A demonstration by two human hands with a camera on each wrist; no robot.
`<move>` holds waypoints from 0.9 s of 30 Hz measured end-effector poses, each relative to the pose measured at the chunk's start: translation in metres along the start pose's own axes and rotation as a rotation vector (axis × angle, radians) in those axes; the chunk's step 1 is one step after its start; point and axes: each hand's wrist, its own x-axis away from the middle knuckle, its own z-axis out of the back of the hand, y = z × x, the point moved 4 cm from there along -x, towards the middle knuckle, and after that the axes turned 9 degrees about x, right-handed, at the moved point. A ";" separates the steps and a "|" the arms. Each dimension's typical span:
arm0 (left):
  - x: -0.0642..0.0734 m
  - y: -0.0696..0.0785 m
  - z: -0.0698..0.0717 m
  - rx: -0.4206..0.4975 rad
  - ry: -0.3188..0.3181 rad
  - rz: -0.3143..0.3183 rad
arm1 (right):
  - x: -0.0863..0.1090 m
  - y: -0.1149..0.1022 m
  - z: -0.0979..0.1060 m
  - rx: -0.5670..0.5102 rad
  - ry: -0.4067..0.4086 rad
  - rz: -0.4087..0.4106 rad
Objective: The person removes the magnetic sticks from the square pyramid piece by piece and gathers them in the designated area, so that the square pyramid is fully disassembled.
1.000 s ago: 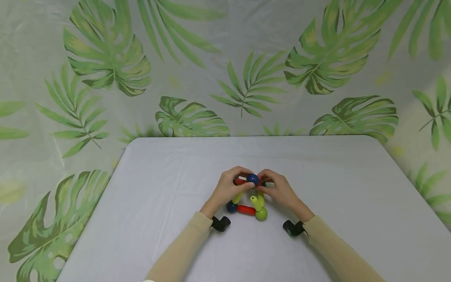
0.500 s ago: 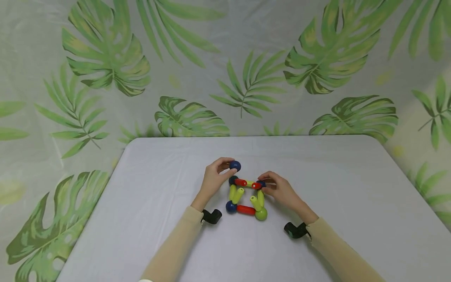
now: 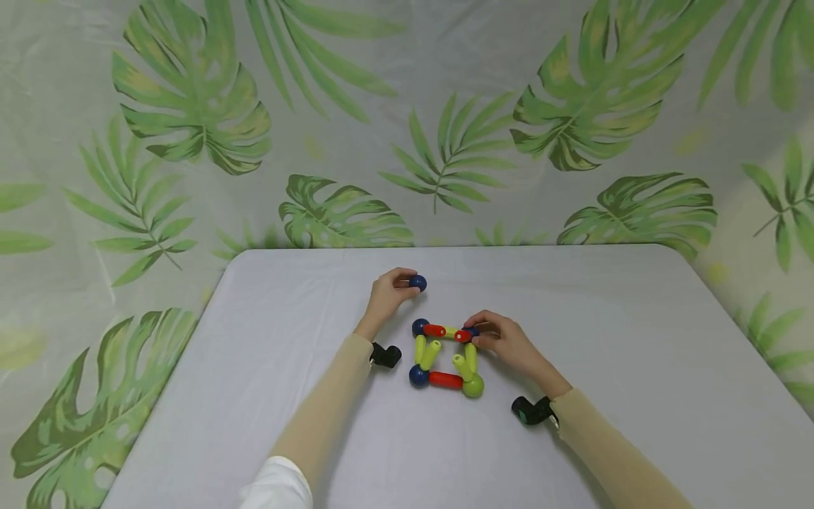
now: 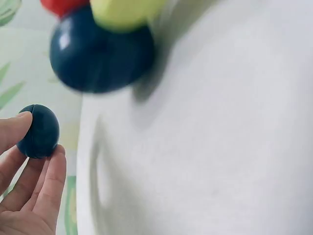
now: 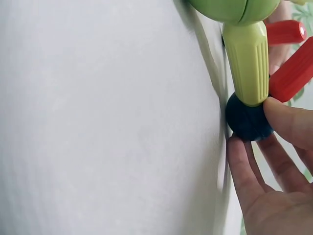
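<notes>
My left hand pinches a loose blue ball between thumb and fingers, behind and apart from the frame of rods and balls; the left wrist view shows the same blue ball. On the table, the frame has a red rod at its front, between a blue ball and a green ball. Yellow-green rods form its sides, and short rods rise from its corners. At the back right corner, my right hand holds another blue ball, thumb and fingers around it.
The white-covered table ends at a back edge not far beyond the left hand. A leaf-print cloth hangs behind. Each wrist carries a black camera mount that sits low near the tabletop.
The left hand has carried the blue ball from above the frame's back side leftward and farther back, away from the frame. The right hand stays at the back right corner.
</notes>
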 end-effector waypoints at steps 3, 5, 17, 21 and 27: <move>-0.012 -0.003 0.000 -0.046 0.010 0.022 | 0.004 -0.014 0.005 -0.005 -0.015 0.000; -0.020 -0.005 0.000 -0.063 0.012 0.036 | 0.005 -0.016 0.006 -0.017 -0.018 -0.001; -0.044 -0.014 -0.004 -0.098 0.006 -0.002 | -0.001 0.018 -0.003 -0.049 -0.004 0.001; -0.044 -0.013 -0.005 -0.100 0.025 0.000 | 0.004 0.000 0.000 -0.047 -0.007 0.007; -0.046 -0.016 -0.007 -0.112 0.021 0.029 | 0.004 0.002 0.001 -0.053 -0.003 0.017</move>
